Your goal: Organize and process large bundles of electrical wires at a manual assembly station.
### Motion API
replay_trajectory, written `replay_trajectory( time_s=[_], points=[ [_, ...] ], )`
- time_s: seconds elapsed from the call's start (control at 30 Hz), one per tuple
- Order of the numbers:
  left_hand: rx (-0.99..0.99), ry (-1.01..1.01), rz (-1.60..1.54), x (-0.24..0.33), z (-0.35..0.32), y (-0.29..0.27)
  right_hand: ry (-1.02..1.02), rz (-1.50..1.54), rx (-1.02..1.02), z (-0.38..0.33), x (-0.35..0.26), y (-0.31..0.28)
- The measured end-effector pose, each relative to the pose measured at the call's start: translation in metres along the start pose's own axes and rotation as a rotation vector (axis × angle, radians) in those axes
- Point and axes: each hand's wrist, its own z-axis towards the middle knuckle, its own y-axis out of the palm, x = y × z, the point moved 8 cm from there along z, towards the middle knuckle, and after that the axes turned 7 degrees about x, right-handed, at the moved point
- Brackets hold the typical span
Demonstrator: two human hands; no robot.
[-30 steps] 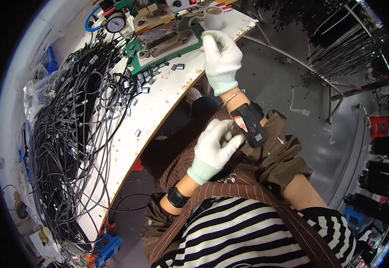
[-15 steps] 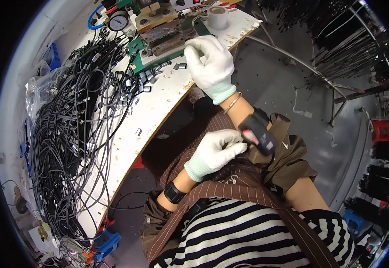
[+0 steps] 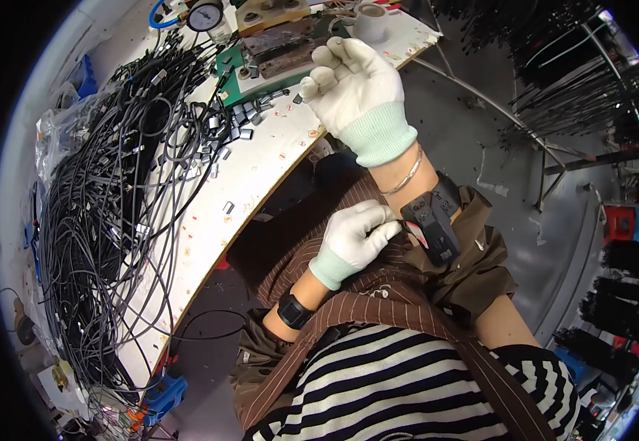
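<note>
My right hand [image 3: 367, 92], in a white glove with a pale green cuff, is raised beside the table's edge. Its palm is turned up and its loosely bent fingers are apart, with nothing seen in them. Just beyond it stands a metal clamping fixture [image 3: 279, 57] on a green base [image 3: 261, 87]. My left hand [image 3: 353, 241], gloved alike, is over my lap. Its thumb and fingers are pressed together beside the black device [image 3: 433, 229] strapped to my right forearm; whatever they may hold is hidden.
Black cables [image 3: 92, 250] lie heaped along the white table [image 3: 206, 228]. Small grey metal sleeves [image 3: 244, 116] are scattered near the fixture. A pressure gauge [image 3: 205, 16] and a cup [image 3: 370, 23] stand at the back. Racks of hanging black cables [image 3: 584, 95] are at the right.
My right hand has turned palm up and its fingers have spread. My left hand has stayed pinched near the forearm device. The whole view has shifted slightly.
</note>
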Motion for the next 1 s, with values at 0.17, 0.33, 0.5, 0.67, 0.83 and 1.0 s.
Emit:
replay_trajectory(
  time_s=[0.17,0.33,0.5,0.67,0.83,1.0],
  points=[
    [0.033,0.038,-0.029,0.003,-0.004,0.002,-0.097,-0.104,-0.173,-0.011,0.001,0.022],
    [0.108,-0.010,-0.115,0.014,-0.002,-0.039,-0.533,-0.956,-0.298,-0.047,-0.018,0.048],
    [0.294,0.005,0.282,0.044,-0.013,-0.151,-0.560,-1.177,-0.250,-0.038,-0.025,0.030],
    [0.523,-0.067,0.792,0.059,-0.002,-0.221,-0.472,-1.336,-0.245,-0.032,-0.011,0.017],
    [0.462,-0.188,1.136,0.042,0.001,-0.224,-0.388,-1.426,-0.281,-0.035,0.002,0.018],
    [0.459,-0.222,0.840,0.075,-0.024,-0.247,-0.454,-1.529,-0.490,-0.035,-0.009,0.046]
  ],
)
